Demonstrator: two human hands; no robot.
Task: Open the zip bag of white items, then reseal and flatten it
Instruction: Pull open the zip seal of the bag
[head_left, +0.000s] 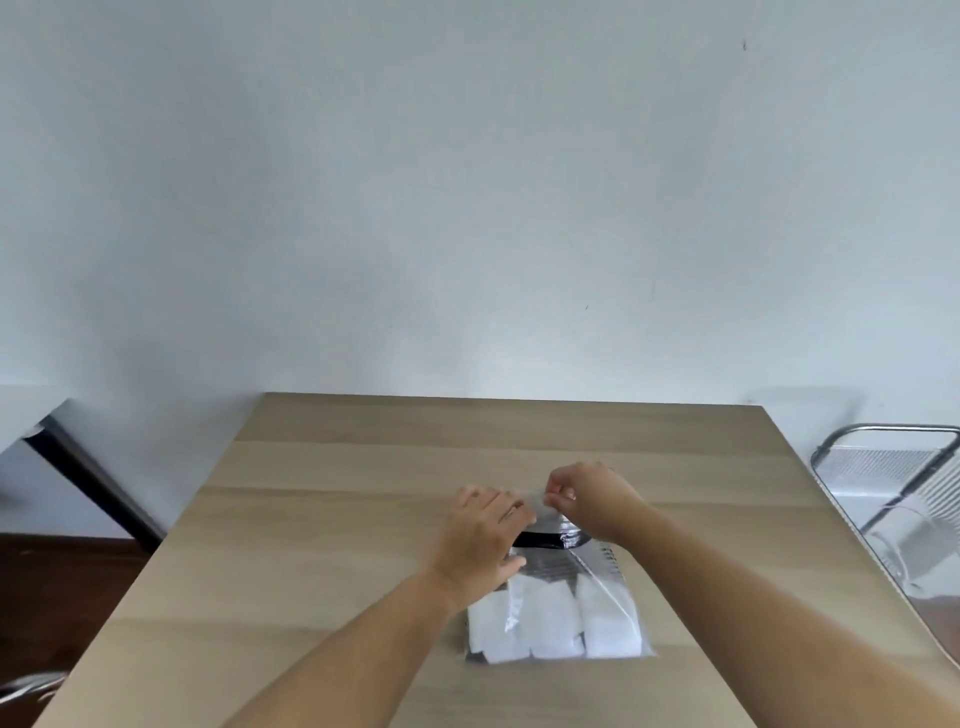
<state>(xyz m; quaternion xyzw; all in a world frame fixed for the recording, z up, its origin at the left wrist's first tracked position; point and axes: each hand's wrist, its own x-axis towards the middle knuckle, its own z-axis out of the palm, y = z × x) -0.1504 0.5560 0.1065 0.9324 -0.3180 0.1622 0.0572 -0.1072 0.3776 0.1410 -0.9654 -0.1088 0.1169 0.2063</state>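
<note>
Bag: the zip bag lies flat on the wooden table, near the front edge and just right of centre, its mouth pointing away from the person.
Contents: white items sit in rows in the near half, with something dark behind them and near the mouth that I cannot identify.
Left hand: the left hand rests on the far left part of the bag, fingers together and laid over the film, seemingly pinning it down.
Right hand: the right hand has thumb and fingertips closed on the clear lip at the mouth, lifted slightly off the table.
Zip: open or closed cannot be told; the hands cover it.
Feel: thin, limp, slippery film; the load looks light and soft, so the bag probably slides unless it is held.
Hold: best taken by the two lips just above the zip, one in each hand.
Risk: pulling one lip alone may drag the whole bag.
</note>
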